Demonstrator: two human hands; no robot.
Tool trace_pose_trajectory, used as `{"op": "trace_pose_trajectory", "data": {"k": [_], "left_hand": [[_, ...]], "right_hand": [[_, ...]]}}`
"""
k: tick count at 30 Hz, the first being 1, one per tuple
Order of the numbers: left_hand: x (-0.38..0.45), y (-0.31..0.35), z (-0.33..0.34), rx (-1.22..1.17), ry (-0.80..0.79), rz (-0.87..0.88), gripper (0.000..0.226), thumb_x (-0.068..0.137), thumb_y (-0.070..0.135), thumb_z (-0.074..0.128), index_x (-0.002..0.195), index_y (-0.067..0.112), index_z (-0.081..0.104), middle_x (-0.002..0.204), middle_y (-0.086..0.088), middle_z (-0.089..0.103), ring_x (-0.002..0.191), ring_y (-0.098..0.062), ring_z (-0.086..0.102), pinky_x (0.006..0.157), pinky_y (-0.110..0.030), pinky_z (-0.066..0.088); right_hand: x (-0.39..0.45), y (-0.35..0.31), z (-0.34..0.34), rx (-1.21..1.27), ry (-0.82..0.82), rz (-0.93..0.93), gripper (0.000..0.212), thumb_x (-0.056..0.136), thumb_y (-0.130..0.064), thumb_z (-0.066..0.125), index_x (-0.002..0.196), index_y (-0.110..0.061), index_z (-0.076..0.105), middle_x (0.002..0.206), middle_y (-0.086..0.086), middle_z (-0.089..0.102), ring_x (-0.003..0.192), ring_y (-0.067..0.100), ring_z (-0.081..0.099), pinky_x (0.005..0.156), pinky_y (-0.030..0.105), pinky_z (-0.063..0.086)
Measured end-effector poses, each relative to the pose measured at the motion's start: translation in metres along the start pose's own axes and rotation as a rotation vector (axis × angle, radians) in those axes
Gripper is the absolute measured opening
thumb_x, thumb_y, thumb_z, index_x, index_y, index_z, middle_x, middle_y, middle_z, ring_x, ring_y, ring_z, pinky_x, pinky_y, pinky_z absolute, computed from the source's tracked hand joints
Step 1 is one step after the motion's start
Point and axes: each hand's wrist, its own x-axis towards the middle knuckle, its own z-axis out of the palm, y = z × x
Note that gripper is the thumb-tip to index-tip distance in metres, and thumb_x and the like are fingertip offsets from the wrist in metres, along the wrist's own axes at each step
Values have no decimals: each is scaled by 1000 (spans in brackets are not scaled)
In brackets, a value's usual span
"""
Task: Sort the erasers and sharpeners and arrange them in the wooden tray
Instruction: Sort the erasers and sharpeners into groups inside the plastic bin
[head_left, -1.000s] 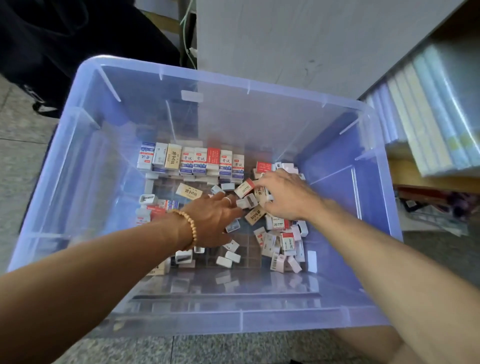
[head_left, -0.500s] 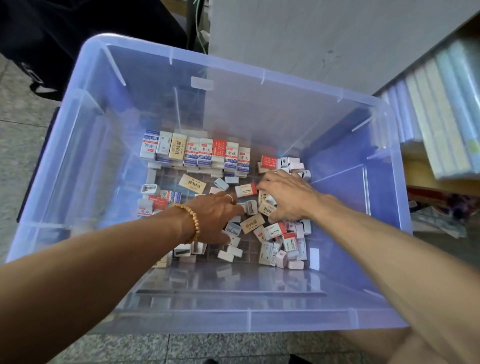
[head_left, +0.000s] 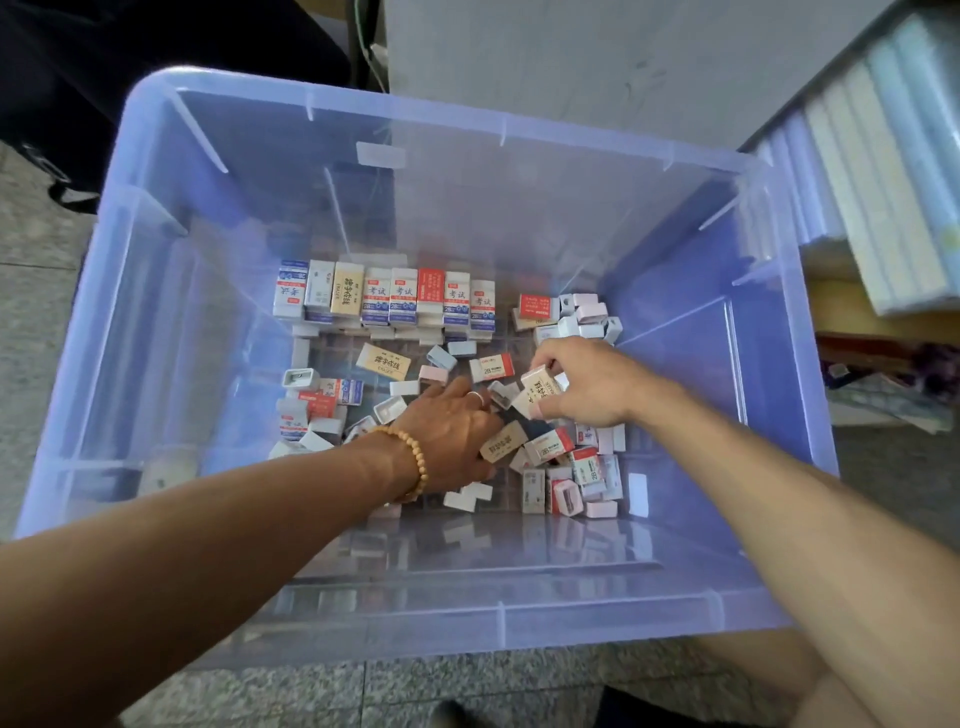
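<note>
A: Erasers (head_left: 385, 297) first: where do they stand?

B: A neat upright row runs along the 12 o'clock edge of the wooden tray (head_left: 332, 349), which lies on the floor of the clear blue bin (head_left: 156, 270). From the centre out to 5 o'clock the rest lie loose and mixed with small sharpeners (head_left: 588, 316), some of which are heaped at 1 o'clock.

A: And the hands?

B: The right hand (head_left: 587, 387), at about 2 o'clock from the tray's centre, pinches a cream-sleeved eraser (head_left: 537, 392) between thumb and fingertips, lifted slightly off the pile. The left hand (head_left: 451, 436) lies low at the centre, palm down. Its fingers reach into the jumble near another cream eraser (head_left: 501, 441), but I cannot tell whether they hold anything; they are mostly hidden.

A: So which step is this?

B: Sorting, I judge, well under way but far from finished. One row is set; most pieces are still scattered.

A: What does the next move ask for?

B: Probably carrying the pinched eraser toward 11 o'clock, where a matching cream one (head_left: 347, 295) already stands in the row, and setting it upright on its narrow edge. The pinch must stay firm through the turn, and the hand should come down gently, since a nudge could topple its neighbours.
</note>
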Motion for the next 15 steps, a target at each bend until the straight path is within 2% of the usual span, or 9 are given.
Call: {"op": "trace_pose_trajectory", "data": {"k": [2,4,7,8,12,15], "left_hand": [[1,5,1,60,-4,-20,54,90,51,57,134,20,51,135,-6,52,123,-26,40,104,-41,36],[3,9,3,101,12,-28,51,91,49,57,133,20,52,136,-7,51,124,-26,40,103,-41,35],[6,11,3,95,59,-47,44,90,47,56,125,21,55,130,-3,57,118,-24,44,100,-40,36],[6,12,2,90,68,-55,42,89,47,57,123,22,56,127,-2,57,116,-23,45,98,-40,36],[5,14,0,70,38,-119,42,82,44,62,116,20,54,123,-1,56,115,-22,43,95,-39,35],[5,15,-1,52,25,-149,37,81,42,64,109,20,54,120,-1,57,115,-22,42,95,-39,35]], "right_hand": [[-5,1,-5,119,22,52,45,82,-26,81,121,-20,58,112,0,64,99,20,64,92,37,51],[-5,1,-9,223,75,84,45,82,-25,81,121,-16,61,111,2,64,99,21,64,87,35,52],[-1,4,-11,385,149,116,29,84,-22,79,108,-18,62,90,-2,62,84,16,62,71,29,48],[1,5,-11,435,176,129,24,85,-21,78,101,-17,61,86,-2,62,79,16,62,69,29,48],[10,11,-10,669,246,207,22,86,-22,77,101,-9,68,94,7,72,78,20,68,75,37,55],[17,9,-8,927,236,254,16,87,-16,76,98,-8,67,96,10,74,76,16,72,67,29,55]]}}
